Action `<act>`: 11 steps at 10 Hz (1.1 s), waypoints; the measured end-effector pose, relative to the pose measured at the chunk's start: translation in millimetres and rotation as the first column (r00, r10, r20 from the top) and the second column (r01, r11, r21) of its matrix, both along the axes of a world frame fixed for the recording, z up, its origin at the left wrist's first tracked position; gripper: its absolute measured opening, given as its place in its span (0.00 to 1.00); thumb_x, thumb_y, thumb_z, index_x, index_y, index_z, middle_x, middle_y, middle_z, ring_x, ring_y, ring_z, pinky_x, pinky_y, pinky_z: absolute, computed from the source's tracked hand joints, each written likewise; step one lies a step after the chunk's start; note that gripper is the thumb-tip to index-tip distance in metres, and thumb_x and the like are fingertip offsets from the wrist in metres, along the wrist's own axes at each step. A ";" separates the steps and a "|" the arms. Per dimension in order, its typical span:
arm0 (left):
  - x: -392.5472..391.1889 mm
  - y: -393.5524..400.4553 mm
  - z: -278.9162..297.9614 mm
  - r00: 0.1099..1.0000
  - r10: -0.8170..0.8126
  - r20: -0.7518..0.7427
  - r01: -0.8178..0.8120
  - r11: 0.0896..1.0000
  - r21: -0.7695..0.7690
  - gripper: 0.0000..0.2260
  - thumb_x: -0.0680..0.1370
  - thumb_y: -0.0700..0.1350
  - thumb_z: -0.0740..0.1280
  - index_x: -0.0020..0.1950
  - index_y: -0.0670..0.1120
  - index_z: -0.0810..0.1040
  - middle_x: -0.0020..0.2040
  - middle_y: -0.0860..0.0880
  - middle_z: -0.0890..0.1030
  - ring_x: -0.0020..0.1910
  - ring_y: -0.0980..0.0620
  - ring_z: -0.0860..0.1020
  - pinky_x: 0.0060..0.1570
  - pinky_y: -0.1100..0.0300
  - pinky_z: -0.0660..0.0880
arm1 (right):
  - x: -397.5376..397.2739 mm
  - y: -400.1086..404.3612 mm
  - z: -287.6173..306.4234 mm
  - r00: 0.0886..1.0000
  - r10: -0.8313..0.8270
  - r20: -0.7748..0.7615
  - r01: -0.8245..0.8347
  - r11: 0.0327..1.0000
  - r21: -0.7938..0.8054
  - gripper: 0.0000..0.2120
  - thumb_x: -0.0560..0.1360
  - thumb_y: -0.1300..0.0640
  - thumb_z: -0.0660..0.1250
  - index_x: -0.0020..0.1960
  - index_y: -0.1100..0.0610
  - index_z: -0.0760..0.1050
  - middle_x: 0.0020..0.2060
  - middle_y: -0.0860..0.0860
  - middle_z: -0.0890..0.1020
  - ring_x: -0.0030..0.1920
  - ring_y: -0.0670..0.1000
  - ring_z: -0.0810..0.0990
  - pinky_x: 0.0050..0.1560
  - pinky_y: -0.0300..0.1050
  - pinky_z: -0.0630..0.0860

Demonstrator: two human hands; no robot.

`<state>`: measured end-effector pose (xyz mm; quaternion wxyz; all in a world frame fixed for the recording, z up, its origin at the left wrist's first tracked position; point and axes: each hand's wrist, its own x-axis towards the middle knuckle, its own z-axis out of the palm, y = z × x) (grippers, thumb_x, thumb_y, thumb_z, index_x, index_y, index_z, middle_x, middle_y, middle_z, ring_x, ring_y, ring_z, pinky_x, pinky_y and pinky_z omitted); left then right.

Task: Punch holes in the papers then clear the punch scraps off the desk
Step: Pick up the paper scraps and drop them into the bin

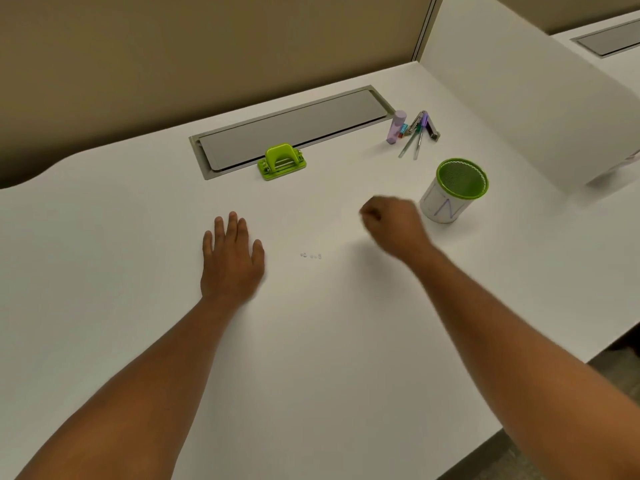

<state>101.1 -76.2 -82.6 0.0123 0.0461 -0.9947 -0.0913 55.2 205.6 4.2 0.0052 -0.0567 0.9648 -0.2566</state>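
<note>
A white table [311,341] in a beige-partitioned office cubicle, seen from above. The left hand [232,258] lies flat, palm down, fingers straight and slightly spread, on the table just left of the punch scraps [311,256]. The right hand [388,223] is raised and curled into a loose fist to the right of the scraps and beyond them; whether it encloses anything cannot be told, as it is blurred.

The scraps are the landmark: a short row of tiny pale discs, nearly the colour of the table, lying between the two hands and apart from both. Judged from their look, they are near weightless, thin and limp, prone to scatter in a draught or cling to skin. They are too small for a firm grasp; a fingertip pinch, or a sweep with the hand's edge into a cupped palm, would likely serve best.

Beyond the scraps stands the green hole punch [281,162], touching the front edge of a grey cable hatch [294,128]. Right of the scraps and farther back, next to the right hand, is a green-rimmed mesh cup [453,192], a likely receptacle. Beyond it lie a lilac glue stick [396,128] and pens [414,140]. No papers can be identified with certainty.
</note>
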 end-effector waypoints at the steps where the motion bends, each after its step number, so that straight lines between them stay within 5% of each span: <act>1: -0.8 0.6 -0.6 1.000 0.003 0.004 -0.003 1.000 0.005 0.27 0.82 0.54 0.49 0.78 0.42 0.57 0.80 0.45 0.55 0.79 0.44 0.49 0.77 0.46 0.46 | 20.7 -41.7 -28.2 0.985 0.121 0.120 -0.122 0.993 0.001 0.11 0.75 0.61 0.64 0.55 0.58 0.82 0.51 0.55 0.83 0.53 0.57 0.80 0.54 0.45 0.74; 3: -0.4 0.6 -0.8 1.000 0.010 -0.002 -0.010 1.000 0.010 0.27 0.82 0.53 0.50 0.78 0.42 0.57 0.80 0.44 0.55 0.79 0.44 0.50 0.77 0.45 0.47 | 28.3 -84.8 -44.9 0.964 0.250 0.093 -0.255 0.965 0.055 0.12 0.78 0.50 0.64 0.54 0.57 0.80 0.50 0.53 0.79 0.51 0.55 0.76 0.49 0.49 0.76; 4: -0.7 0.1 -1.3 1.000 0.010 0.001 -0.010 1.000 0.005 0.27 0.82 0.53 0.49 0.78 0.42 0.57 0.80 0.44 0.55 0.79 0.44 0.50 0.77 0.46 0.47 | 31.4 -89.4 -48.0 0.955 0.297 0.002 -0.290 0.933 0.214 0.08 0.80 0.57 0.60 0.49 0.59 0.77 0.46 0.54 0.78 0.48 0.56 0.75 0.43 0.52 0.77; 6: -1.8 -1.0 -2.4 1.000 0.007 -0.006 -0.007 1.000 0.022 0.27 0.81 0.54 0.49 0.78 0.42 0.58 0.79 0.44 0.56 0.79 0.44 0.50 0.76 0.45 0.47 | 27.0 -59.0 -43.6 0.916 0.395 0.064 -0.399 0.889 0.226 0.10 0.75 0.68 0.59 0.48 0.60 0.78 0.45 0.55 0.78 0.45 0.57 0.75 0.44 0.53 0.76; 8: -1.5 -1.4 -2.3 1.000 0.006 0.006 -0.006 1.000 0.014 0.28 0.82 0.54 0.48 0.78 0.42 0.57 0.80 0.44 0.55 0.79 0.44 0.49 0.77 0.45 0.47 | 19.7 -48.4 -44.6 0.875 0.477 0.084 -0.484 0.859 0.168 0.06 0.76 0.63 0.65 0.52 0.60 0.79 0.47 0.54 0.79 0.47 0.56 0.77 0.47 0.50 0.76; 11: -0.3 -0.5 -0.2 1.000 0.003 0.003 -0.003 1.000 0.025 0.27 0.82 0.54 0.48 0.78 0.42 0.56 0.80 0.45 0.54 0.79 0.44 0.48 0.77 0.46 0.46 | 33.6 -52.1 -54.1 0.924 0.379 -0.053 -0.357 0.903 0.240 0.06 0.78 0.66 0.58 0.46 0.63 0.74 0.40 0.58 0.76 0.41 0.58 0.72 0.37 0.48 0.66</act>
